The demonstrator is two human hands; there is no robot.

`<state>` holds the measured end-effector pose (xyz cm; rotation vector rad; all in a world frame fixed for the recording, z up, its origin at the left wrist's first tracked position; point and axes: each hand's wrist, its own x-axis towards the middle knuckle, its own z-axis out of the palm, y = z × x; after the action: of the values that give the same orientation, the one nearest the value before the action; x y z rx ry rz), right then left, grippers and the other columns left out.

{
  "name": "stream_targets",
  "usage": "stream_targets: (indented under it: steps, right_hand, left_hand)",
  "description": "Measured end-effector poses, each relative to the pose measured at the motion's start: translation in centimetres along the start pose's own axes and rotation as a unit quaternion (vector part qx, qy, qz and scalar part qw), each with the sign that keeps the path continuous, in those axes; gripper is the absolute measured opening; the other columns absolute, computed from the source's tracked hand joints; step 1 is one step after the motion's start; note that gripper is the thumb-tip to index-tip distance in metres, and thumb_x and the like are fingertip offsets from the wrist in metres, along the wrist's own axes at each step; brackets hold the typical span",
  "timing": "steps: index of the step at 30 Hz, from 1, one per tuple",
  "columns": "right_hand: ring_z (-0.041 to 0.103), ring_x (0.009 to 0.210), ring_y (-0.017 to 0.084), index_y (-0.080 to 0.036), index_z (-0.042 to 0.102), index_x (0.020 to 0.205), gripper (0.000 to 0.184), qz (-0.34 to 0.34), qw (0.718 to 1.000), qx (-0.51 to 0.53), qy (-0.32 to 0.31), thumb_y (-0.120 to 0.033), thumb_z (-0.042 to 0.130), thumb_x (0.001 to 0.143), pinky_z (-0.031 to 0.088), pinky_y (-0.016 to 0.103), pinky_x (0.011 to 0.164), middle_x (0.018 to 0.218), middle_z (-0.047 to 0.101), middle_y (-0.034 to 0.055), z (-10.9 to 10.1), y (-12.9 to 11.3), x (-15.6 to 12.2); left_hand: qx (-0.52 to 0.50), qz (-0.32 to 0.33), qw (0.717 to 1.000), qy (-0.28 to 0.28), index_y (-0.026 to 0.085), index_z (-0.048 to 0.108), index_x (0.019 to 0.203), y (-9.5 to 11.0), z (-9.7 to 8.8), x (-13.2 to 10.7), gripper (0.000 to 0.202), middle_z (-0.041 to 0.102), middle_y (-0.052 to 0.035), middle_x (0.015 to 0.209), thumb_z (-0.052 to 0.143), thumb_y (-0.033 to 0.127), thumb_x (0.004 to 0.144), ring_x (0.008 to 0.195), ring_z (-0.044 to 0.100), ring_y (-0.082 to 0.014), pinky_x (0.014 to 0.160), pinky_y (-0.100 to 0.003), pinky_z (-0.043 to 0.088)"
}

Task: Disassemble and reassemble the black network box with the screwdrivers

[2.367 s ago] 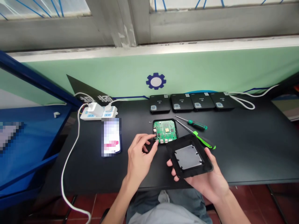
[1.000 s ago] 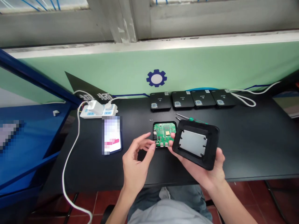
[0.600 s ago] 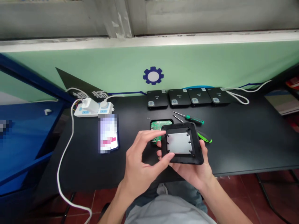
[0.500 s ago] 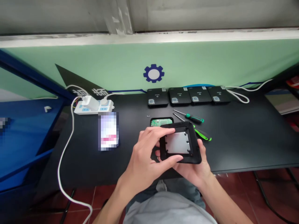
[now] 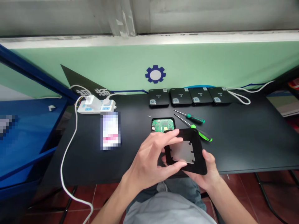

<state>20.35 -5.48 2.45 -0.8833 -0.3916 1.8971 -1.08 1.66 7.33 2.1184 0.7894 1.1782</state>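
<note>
Black device cover [image 5: 198, 155] with metal plate [image 5: 182, 151], lower centre of frame: the right hand [image 5: 205, 169] cradles it from beneath, and the left hand [image 5: 148, 161] pinches its edge narrowly between fingers and thumb. Green circuit board [image 5: 163, 125] lies just above in its open base [image 5: 155, 119], near two green-handled screwdrivers [image 5: 195, 118].

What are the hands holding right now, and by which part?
Both hold a black device cover: the left hand pinches its left side, thumb along the bottom edge; the right hand cradles its lower right corner from underneath.

Phone screen [image 5: 110, 130] pixelated; circuit board [image 5: 163, 125] partly hidden behind black cover [image 5: 187, 134]
</note>
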Motion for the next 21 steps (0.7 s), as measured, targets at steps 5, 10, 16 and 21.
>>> stream_targets:
  steps: [5,10,16,21]
  right_hand:
    - [0.077,0.141,0.046,-0.03,0.078,0.149,0.083,-0.122,0.983,-0.135,0.04,-0.074,0.094,0.081,0.052,0.07,0.131,0.149,0.082,0.016,-0.6,-3.1,0.2]
    - [0.069,0.15,0.043,-0.032,0.071,0.159,0.083,-0.228,0.889,-0.393,0.054,-0.054,0.099,0.084,0.05,0.061,0.133,0.163,0.073,0.0144,-1.8,-6.0,0.4]
    - [0.061,0.157,0.041,-0.042,0.072,0.154,0.072,-0.309,0.711,-0.626,0.091,-0.048,0.098,0.087,0.05,0.064,0.132,0.165,0.068,0.0085,-0.6,-6.9,1.4]
    - [0.061,0.155,0.043,-0.042,0.067,0.156,0.075,-0.314,0.639,-0.701,0.032,-0.039,0.096,0.087,0.052,0.07,0.128,0.169,0.065,0.0099,0.1,-7.0,2.8]
  left_hand:
    - [0.026,-0.115,0.992,0.043,0.034,0.051,0.171,-1.7,-1.3,-1.1,0.084,0.076,-0.0135,0.153,0.095,0.038,0.101,0.14,0.078,-0.0338,0.117,-0.052,0.065]
    - [0.086,-0.19,0.978,-0.02,0.039,0.044,0.176,-4.7,-2.9,-1.5,0.104,0.064,-0.0117,0.166,0.102,0.026,0.091,0.147,0.068,-0.0343,0.118,-0.051,0.064]
    - [0.074,-0.229,0.963,-0.122,0.043,0.032,0.184,-7.1,-3.1,-0.5,0.131,0.048,-0.0129,0.18,0.109,0.021,0.079,0.117,0.076,-0.0267,0.111,-0.05,0.067]
    - [0.056,-0.218,0.966,-0.129,0.042,0.032,0.185,-8.1,-2.8,-0.5,0.132,0.046,-0.0133,0.184,0.106,0.02,0.078,0.125,0.076,-0.0299,0.111,-0.049,0.067]
